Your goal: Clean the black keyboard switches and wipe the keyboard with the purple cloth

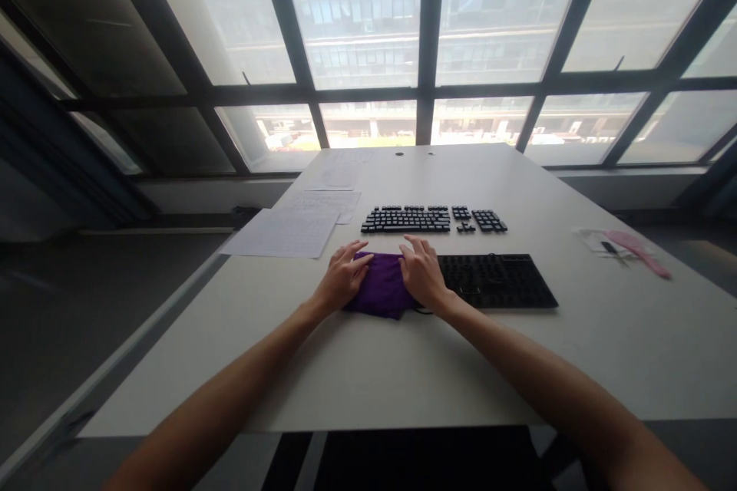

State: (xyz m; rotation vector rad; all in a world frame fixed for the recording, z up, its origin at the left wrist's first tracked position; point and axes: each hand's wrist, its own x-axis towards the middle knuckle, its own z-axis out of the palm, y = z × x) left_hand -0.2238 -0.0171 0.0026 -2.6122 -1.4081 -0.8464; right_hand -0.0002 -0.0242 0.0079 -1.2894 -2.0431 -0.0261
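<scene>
A purple cloth (381, 285) lies over the left part of a black keyboard base (498, 281) whose keycaps are off. My left hand (344, 276) rests on the cloth's left side, fingers stretched out and thumb against the fabric. On the cloth's right side is my right hand (422, 268), its fingers apart and pointing away from me. Neither hand visibly grips the fabric. Behind them, the loose black keycaps (406, 220) are laid out in keyboard order in separate blocks. The part of the base beneath the cloth is hidden.
Printed paper sheets (288, 232) overlap on the left of the white table (357, 383). To the right, a pink-handled tool (639, 252) lies by a clear bag and a small dark item. Large windows stand beyond the far edge.
</scene>
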